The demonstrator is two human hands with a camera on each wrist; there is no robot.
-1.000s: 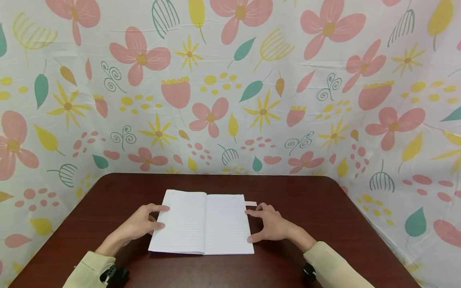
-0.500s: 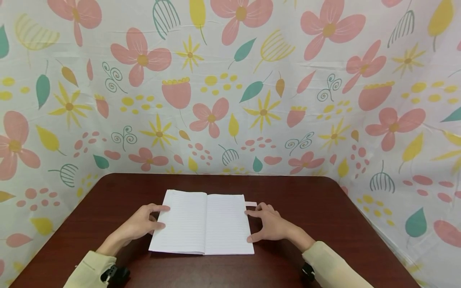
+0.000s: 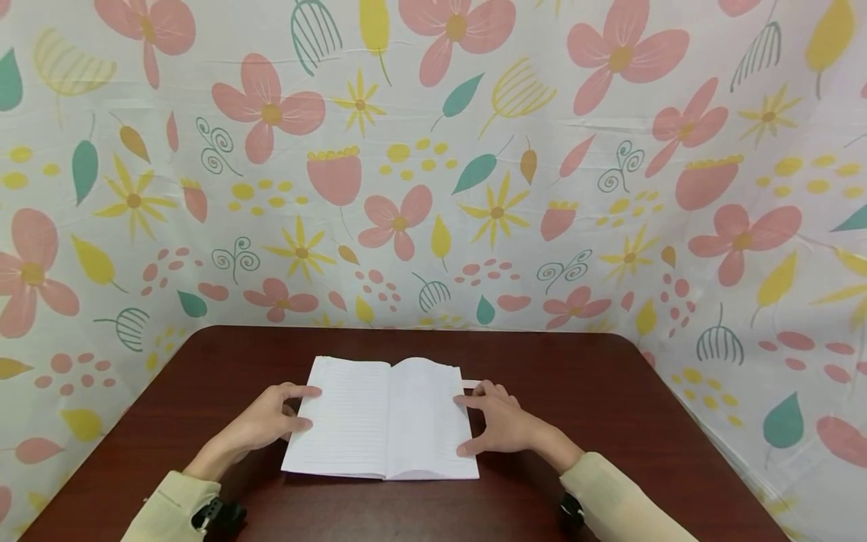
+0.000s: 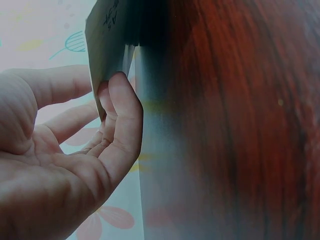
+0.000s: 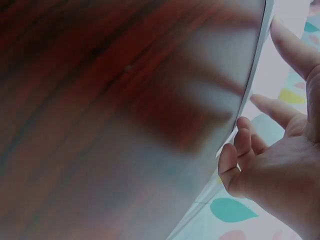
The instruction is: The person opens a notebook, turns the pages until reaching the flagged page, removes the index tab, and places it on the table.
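An open notebook with lined white pages (image 3: 345,421) lies on the brown table; its right-hand page bulges upward near the spine. My left hand (image 3: 260,418) grips the notebook's left edge, thumb on the page; in the left wrist view the hand (image 4: 85,145) has fingers curled behind the cover (image 4: 105,45), which carries handwriting. At the right edge my right hand (image 3: 504,423) rests its thumb and index fingertip on the page, the other fingers bent beside it. The right wrist view shows this hand (image 5: 280,155) at the notebook's thin edge.
A white strip (image 3: 470,384) sticks out from the notebook's right side, next to the right hand. The dark brown table (image 3: 542,361) has rounded far corners. A flower-patterned cloth (image 3: 433,226) hangs behind and at both sides.
My right hand has slid slightly left onto the page, and the right-hand page has bulged up near the spine. My left hand keeps its grip.
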